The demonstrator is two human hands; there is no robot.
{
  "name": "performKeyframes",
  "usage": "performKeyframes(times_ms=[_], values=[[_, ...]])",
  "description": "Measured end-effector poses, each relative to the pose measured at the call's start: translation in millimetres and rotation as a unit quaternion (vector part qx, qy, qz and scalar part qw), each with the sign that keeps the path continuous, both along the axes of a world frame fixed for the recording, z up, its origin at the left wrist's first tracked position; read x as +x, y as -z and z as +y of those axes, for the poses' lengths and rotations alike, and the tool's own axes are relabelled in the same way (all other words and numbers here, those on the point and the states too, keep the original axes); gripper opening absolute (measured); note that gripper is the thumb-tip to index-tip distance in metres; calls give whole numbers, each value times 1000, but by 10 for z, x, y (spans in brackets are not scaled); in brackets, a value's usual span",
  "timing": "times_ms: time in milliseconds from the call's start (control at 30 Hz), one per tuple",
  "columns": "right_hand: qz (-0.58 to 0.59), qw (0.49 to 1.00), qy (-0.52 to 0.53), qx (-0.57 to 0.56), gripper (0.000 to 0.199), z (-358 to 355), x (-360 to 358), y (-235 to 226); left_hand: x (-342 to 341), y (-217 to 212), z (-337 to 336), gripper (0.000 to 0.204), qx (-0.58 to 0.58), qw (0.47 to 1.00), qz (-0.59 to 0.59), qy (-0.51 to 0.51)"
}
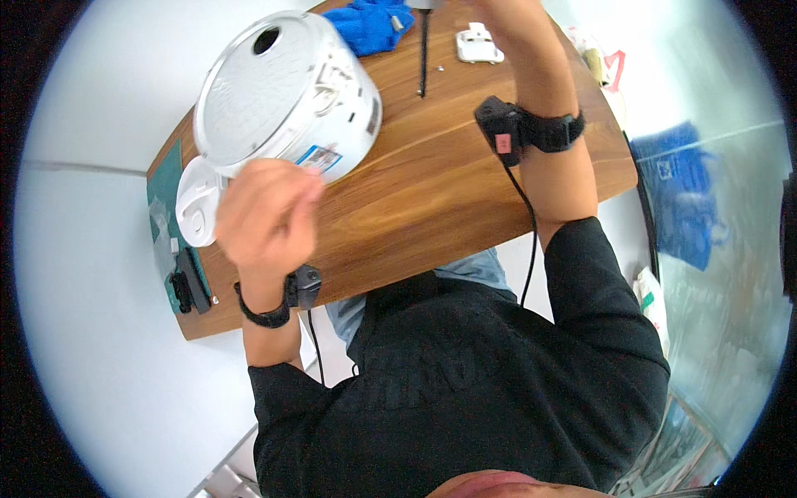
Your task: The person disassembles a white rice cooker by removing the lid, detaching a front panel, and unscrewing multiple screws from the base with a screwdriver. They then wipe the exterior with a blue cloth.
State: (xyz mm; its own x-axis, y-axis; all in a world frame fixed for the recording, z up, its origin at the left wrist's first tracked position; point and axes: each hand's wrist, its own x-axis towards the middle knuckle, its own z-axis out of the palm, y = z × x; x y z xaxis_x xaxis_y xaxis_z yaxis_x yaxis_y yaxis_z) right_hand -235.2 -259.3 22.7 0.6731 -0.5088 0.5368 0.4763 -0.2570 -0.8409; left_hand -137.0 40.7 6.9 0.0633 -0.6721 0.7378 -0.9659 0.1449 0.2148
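Observation:
A white round appliance body (344, 124), like a rice cooker, lies tipped on the table, its metal base with a dark hole turned toward me. My left hand (270, 207) is at its near lower side, blurred, with fingers curled; whether they touch it or hold anything is hidden. At the top edge is my right hand (496, 8), mostly cut off. Beside it a screwdriver (424, 54) with a grey body and long dark shaft stands upright, tip down near the wood. It appears held by that hand, though the fingers are out of view. A small screw (440, 68) lies near the shaft.
A white plastic part (479, 43) and a blue cloth (369, 26) lie at the far side of the wooden table (415, 199). At left, a white lid-like part (198, 203) and black items (191, 282) rest by a green mat (170, 178). Cables (529, 241) trail from my wrist devices.

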Motion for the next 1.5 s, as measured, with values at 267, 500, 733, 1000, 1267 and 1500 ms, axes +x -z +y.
performKeyframes(times_ms=[267,500,733,1000,1267,1500], values=[[-47,997,8,55,39,129,-103,-49,963,-37,508,49,76,986,80,-125],[-102,992,-6,73,39,167,-21,-26,1010,30,279,44,72,986,113,-96],[-134,980,-99,110,33,496,363,-117,765,44,80,39,17,992,66,-105],[-130,987,-87,46,41,729,516,-271,407,132,-338,49,-52,992,4,-111],[-167,984,-58,17,44,775,452,-388,381,-139,-418,31,69,985,158,25],[-163,985,-50,-6,46,832,531,-471,477,-163,-486,17,43,969,235,61]])
